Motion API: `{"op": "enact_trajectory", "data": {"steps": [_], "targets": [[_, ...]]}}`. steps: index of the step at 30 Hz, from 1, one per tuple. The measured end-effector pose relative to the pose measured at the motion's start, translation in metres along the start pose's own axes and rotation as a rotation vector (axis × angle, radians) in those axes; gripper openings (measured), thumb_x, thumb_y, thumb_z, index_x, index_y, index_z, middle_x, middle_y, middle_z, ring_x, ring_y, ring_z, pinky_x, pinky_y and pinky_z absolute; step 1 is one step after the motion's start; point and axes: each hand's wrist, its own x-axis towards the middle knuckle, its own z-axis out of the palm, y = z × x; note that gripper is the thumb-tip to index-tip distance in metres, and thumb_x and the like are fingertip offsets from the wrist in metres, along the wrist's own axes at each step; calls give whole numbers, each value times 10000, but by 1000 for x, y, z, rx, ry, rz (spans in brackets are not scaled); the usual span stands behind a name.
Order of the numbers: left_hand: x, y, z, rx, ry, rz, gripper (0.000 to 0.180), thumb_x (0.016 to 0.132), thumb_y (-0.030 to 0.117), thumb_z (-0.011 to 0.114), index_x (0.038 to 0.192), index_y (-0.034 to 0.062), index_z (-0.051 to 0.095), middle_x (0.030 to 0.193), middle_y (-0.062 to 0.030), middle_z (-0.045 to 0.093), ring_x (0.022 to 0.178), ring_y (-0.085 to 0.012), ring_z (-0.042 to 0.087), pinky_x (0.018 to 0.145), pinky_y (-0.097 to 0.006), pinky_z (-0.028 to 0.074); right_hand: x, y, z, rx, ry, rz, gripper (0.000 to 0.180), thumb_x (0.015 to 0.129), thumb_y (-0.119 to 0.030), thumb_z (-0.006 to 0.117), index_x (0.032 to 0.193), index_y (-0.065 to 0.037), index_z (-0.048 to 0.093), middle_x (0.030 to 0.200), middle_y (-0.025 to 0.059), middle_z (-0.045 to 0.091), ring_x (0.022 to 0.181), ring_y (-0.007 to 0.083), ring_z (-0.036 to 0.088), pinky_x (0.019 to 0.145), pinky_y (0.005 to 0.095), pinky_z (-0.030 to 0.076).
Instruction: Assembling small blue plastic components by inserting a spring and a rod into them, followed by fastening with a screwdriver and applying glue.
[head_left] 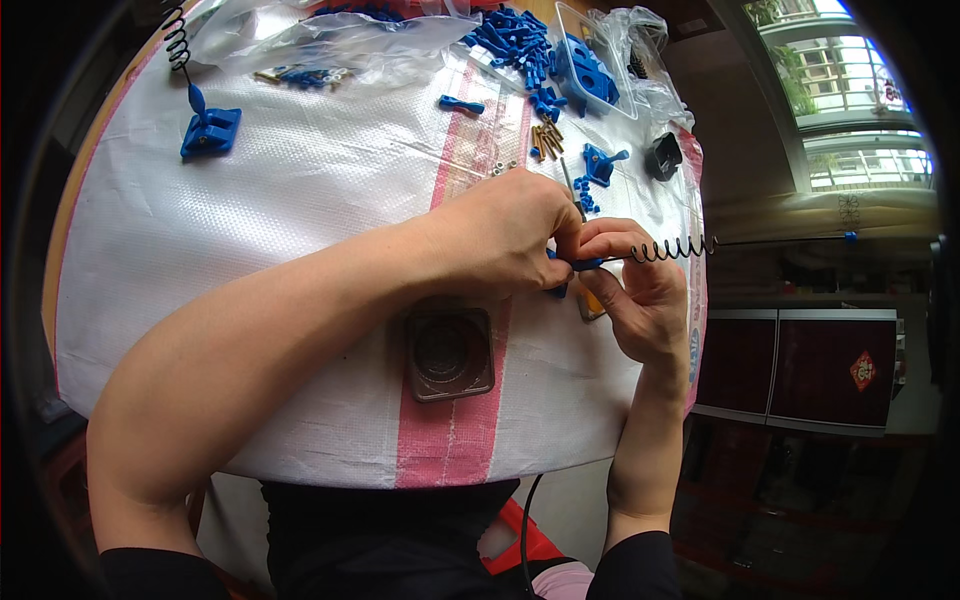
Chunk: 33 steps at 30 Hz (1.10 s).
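Both my hands meet over the right half of a table covered with a white woven sheet [250,230]. My left hand [500,235] pinches a small blue plastic part [583,264] from above. My right hand [640,295] grips the same blue part from below. A black coiled spring wire [672,248] sticks out of the part toward the right, ending in a thin straight rod. A thin metal tool shaft [572,190] rises just behind my left fingers; its lower end is hidden.
A finished blue base with a coiled wire [208,130] lies at the far left. Loose blue parts [515,45], a clear tray of blue pieces [590,70], brass screws [546,140], plastic bags [330,35] and a black block [662,155] crowd the far edge. A dark square plate [450,352] sits near me.
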Motion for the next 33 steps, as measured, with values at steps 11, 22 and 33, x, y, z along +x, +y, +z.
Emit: {"op": "enact_trajectory", "data": {"steps": [11,22,33], "targets": [[-2,1,-1,55,-6,13,146,740,132,707,837,23,709,896,-143,657,880,-290,646,775,-370,510,0,-13,4,-61,65,-9,326,735,56,723,1044,-6,637,1097,130,631,1039,214,613,900,330,473],[-7,-1,10,172,131,115,112,702,149,752,738,67,685,833,-113,642,829,-302,631,729,-398,505,-2,-13,9,-227,147,-86,263,730,9,766,964,-16,649,1022,135,653,951,243,646,840,330,501],[-3,-8,1,72,-36,37,138,684,147,773,764,57,705,909,-127,637,899,-296,624,792,-380,501,-5,-13,5,-63,37,34,276,748,44,743,1006,-3,658,1099,140,612,1027,226,593,911,333,458]]}}
